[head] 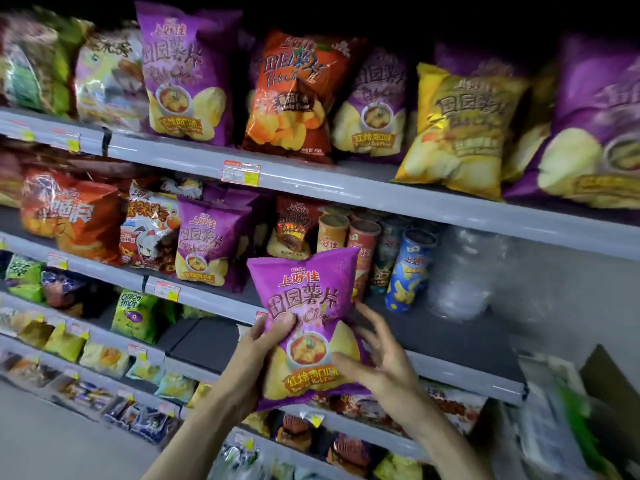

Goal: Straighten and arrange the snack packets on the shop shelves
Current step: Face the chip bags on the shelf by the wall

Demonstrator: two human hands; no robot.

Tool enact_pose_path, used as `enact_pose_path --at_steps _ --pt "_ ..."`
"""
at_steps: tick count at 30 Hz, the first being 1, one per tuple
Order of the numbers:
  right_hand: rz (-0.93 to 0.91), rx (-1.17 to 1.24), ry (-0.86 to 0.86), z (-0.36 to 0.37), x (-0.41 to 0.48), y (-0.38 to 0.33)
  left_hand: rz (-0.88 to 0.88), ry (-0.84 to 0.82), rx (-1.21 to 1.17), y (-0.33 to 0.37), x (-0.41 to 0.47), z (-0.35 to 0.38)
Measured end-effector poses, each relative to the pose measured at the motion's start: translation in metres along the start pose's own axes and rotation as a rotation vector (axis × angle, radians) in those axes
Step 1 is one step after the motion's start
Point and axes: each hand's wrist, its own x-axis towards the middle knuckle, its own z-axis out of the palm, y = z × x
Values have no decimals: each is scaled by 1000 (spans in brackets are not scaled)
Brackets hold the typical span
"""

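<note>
Nearest, we hold one purple chip packet (304,306) in both hands. Our left hand (263,344) grips its lower left edge, thumb on the front and fingers curled behind. Our right hand (384,362) takes the lower right side, thumb pressed on the front and fingers spread round the edge. The packet is upright in the air, before the lip of the middle shelf (467,375).

Behind it on that shelf we list chip canisters (408,268) and, further left, a matching purple bag (207,244).

Farthest, on the upper shelf (381,192), stand an orange packet (294,95) and a yellow packet (460,129).
</note>
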Motion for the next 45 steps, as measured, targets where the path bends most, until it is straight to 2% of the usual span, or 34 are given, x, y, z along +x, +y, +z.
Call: enact_pose_path --at_steps 4,9,15,24,28,33,40,42,45 --pt "61 -10 -46 -16 -27 -29 105 19 123 -3 -31 33" --pt "-19 76 -59 -24 -43 -69 257 3 234 21 -56 58" --pt "-158 167 127 -28 -23 -123 434 -82 311 85 -53 87" --pt "-487 77 357 -26 35 -206 661 -305 421 195 -8 114" --pt "-551 18 537 -25 75 -242 672 -340 453 242 34 125" --pt "-521 -255 722 -31 120 -252 586 -389 606 272 81 127" --pt "-508 -316 852 -28 158 -255 681 -351 726 287 130 128" --pt "-522 -364 862 -22 165 -258 736 -298 727 292 136 127" --pt "-539 -413 868 -19 173 -259 746 -307 690 295 149 123"
